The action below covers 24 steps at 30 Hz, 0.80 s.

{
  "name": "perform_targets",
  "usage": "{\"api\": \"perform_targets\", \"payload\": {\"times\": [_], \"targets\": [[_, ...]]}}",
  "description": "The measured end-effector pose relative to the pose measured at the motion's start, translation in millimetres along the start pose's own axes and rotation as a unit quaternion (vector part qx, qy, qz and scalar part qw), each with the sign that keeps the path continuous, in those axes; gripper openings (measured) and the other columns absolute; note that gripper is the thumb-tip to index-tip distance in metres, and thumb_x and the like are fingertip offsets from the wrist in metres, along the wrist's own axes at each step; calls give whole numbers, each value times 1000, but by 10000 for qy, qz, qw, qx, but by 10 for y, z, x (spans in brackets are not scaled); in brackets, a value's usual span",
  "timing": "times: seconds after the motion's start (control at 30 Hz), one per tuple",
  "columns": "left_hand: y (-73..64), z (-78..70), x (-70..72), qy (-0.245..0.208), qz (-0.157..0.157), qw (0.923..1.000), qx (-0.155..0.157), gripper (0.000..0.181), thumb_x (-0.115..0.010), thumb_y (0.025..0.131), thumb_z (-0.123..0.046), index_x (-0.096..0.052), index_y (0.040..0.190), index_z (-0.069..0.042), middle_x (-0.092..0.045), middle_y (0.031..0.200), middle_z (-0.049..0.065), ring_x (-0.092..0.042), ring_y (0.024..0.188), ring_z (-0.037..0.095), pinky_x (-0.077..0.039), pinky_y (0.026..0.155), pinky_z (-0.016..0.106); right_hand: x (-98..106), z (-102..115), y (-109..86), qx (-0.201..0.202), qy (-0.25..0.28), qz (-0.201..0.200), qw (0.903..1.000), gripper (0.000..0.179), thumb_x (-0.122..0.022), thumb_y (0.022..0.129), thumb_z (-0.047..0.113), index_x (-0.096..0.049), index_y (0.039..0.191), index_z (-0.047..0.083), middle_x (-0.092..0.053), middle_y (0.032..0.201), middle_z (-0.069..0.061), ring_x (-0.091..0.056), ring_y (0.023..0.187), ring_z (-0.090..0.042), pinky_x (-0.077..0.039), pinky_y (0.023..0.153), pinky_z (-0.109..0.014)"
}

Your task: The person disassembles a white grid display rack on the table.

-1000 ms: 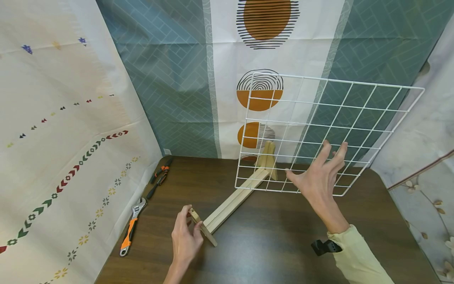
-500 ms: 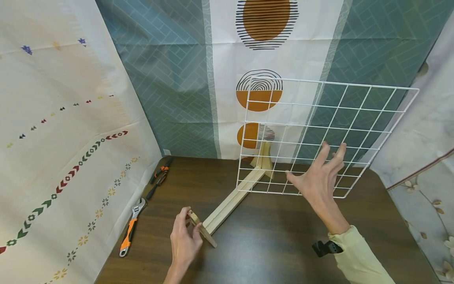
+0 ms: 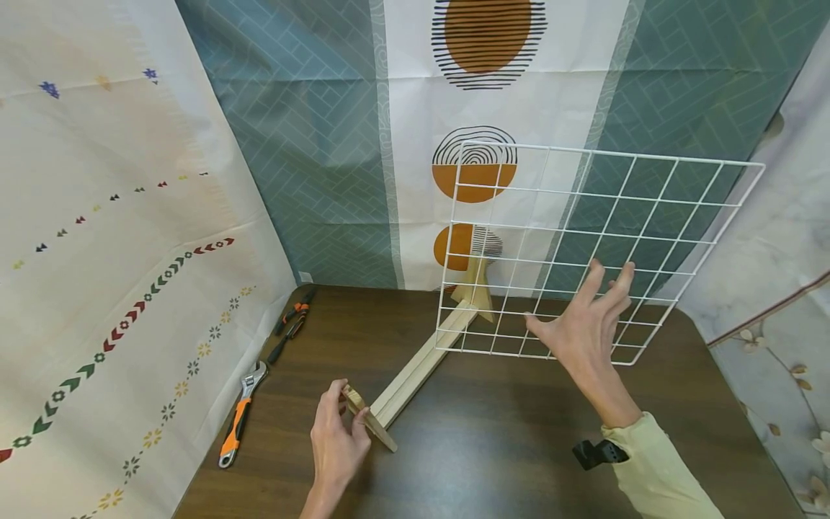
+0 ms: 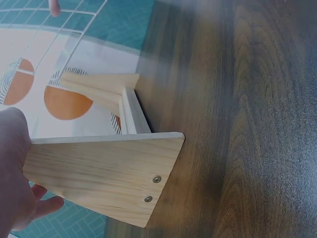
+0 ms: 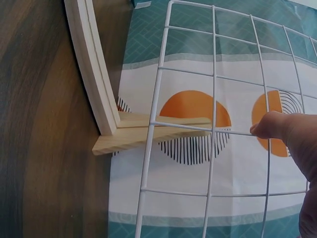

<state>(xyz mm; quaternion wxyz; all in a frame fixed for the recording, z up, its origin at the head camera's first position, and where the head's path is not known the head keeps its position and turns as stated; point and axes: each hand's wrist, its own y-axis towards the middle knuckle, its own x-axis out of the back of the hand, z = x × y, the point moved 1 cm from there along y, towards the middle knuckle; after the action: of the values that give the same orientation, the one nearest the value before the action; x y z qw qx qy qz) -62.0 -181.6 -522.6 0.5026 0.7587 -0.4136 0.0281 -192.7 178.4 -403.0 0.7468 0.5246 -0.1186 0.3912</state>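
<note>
A white wire grid panel (image 3: 577, 231) is held up slanted by my right hand (image 3: 586, 328), thumb and fingers spread across its wires. In the right wrist view the thumb (image 5: 277, 125) lies against a wire crossing. My left hand (image 3: 338, 436) pinches the near wooden end board (image 4: 99, 173) of a stand, thumb on one face and fingers on the other. Two screw heads (image 4: 156, 179) show low on that board. From it a long wooden rail (image 3: 421, 364) runs along the table to the far end piece (image 3: 476, 292), seen partly through the grid's lower left corner.
On the table's left side lie an adjustable wrench (image 3: 241, 418) with orange grips and orange-and-black pliers (image 3: 295, 321). Patterned cloth (image 3: 324, 166) hangs behind the brown table (image 3: 480, 447), with more cloth at both sides.
The stand's far end has swung to the left while the left hand keeps its hold. The grid's top edge has dropped slightly; the right hand has barely moved.
</note>
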Motion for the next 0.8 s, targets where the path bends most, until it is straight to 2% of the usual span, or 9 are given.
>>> {"api": "perform_targets", "payload": {"times": [0.23, 0.8], "targets": [[-12, 5, -6, 64, -97, 9999, -52, 74, -82, 61, 13, -53, 128, 2, -59, 99, 11, -62, 84, 26, -54, 62, 45, -11, -3, -2, -65, -65, 143, 9999, 131, -98, 51, 35, -20, 151, -2, 8, 159, -26, -27, 120, -57, -44, 87, -66], [-37, -25, 28, 152, -155, 9998, -11, 73, -82, 60, 11, -54, 127, 3, -59, 98, 11, -62, 83, 30, -55, 63, 46, -11, 2, -4, -58, -22, 78, 9999, 131, -98, 50, 36, -21, 149, -2, 7, 159, -27, -30, 113, -56, -45, 81, -64]]}}
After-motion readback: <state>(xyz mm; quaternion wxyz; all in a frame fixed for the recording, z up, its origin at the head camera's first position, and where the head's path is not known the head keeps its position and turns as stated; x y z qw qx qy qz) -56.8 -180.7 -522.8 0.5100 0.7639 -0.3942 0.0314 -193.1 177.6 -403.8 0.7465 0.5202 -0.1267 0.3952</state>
